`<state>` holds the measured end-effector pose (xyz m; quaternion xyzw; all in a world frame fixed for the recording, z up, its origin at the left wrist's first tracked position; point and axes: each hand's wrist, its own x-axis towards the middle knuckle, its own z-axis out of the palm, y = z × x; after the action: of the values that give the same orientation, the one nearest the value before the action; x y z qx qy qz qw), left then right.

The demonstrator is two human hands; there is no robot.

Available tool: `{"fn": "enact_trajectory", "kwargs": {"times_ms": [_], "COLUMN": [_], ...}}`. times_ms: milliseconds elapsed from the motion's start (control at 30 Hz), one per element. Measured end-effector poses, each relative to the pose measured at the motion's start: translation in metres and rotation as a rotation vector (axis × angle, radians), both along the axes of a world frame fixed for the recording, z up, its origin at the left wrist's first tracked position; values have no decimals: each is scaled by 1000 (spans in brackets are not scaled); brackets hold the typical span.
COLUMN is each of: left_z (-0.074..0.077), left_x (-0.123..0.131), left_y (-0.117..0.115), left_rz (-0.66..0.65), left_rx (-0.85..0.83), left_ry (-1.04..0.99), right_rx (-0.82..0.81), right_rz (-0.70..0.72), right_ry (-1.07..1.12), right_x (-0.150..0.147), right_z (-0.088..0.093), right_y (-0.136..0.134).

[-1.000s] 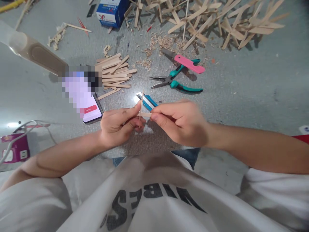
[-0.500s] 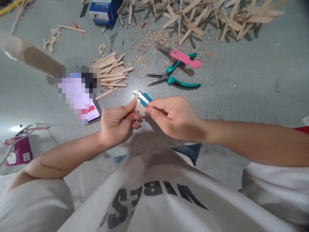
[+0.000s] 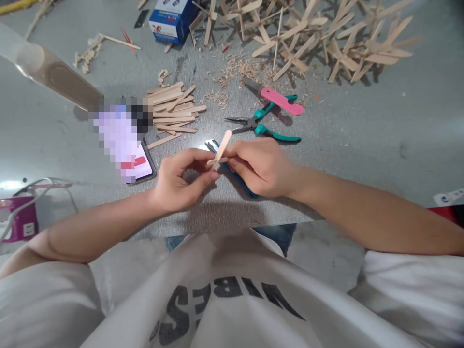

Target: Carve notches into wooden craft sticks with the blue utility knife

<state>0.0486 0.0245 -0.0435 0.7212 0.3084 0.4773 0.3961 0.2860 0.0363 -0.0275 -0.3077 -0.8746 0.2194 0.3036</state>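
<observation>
Two wooden craft sticks (image 3: 224, 145) form a small cross between my hands, one slanting up and away, the other running crosswise. My left hand (image 3: 184, 179) pinches the crossed sticks from the left, its thumb below them. From the right, my right hand (image 3: 259, 166) closes thumb and fingers on the end of the crosswise stick. Just under my hands a blue utility knife (image 3: 241, 184) lies on the grey table, partly covered by the right fingers. Beyond it rest green-handled long-nose pliers (image 3: 252, 123) and a pink-handled knife (image 3: 282, 100).
Loose craft sticks (image 3: 174, 113) lie left of centre, beside a phone (image 3: 143, 166) and a tall bottle (image 3: 61, 79). Wood shavings (image 3: 246, 67) are scattered farther back. Crossed-stick assemblies (image 3: 300, 34) fill the back right, near a blue box (image 3: 172, 21).
The crossed sticks have turned: the one seen edge-on now shows its flat face and slants right. My left thumb has moved below them. More of the blue knife shows.
</observation>
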Motion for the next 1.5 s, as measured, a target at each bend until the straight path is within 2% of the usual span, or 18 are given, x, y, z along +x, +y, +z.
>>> {"fn": "enact_trajectory", "kwargs": {"times_ms": [100, 167, 300, 400, 633, 800, 1000, 1067, 1167, 1267, 1400, 1500], "left_z": [3, 4, 8, 12, 19, 18, 14, 15, 18, 22, 21, 18], "left_x": [2, 4, 7, 7, 8, 7, 6, 5, 4, 6, 11, 13], "left_y": [-4, -6, -9, -9, -9, -11, -12, -12, -12, -12, -15, -16], "left_rz": [28, 3, -140, -200, -307, -371, -416, -422, -416, -314, -15, 74], "left_rx": [-28, -122, -542, -762, -959, -986, -974, -958, -902, -805, -625, -526], "left_ry": [56, -21, -210, -295, -364, -417, -462, -469, -458, -386, -231, -143], "right_rx": [184, 306, 412, 424, 257, 271, 296, 290, 285, 239, 183, 139], "right_rz": [23, -6, -78, -125, -10, 37, 16, -13, -141, -229, -330, -381], "right_ry": [-12, -31, -129, -207, -256, -239, -192, -206, -200, -196, -261, -374], "right_x": [-3, -6, -12, -14, -14, -13, -13, -12, -8, -5, -4, -3], "right_z": [-1, -1, -4, -8, -10, -9, -2, -2, -6, -9, -5, 1], "right_y": [0, -4, -14, -16, -11, -9, -10, -10, -6, 0, 7, 8]}}
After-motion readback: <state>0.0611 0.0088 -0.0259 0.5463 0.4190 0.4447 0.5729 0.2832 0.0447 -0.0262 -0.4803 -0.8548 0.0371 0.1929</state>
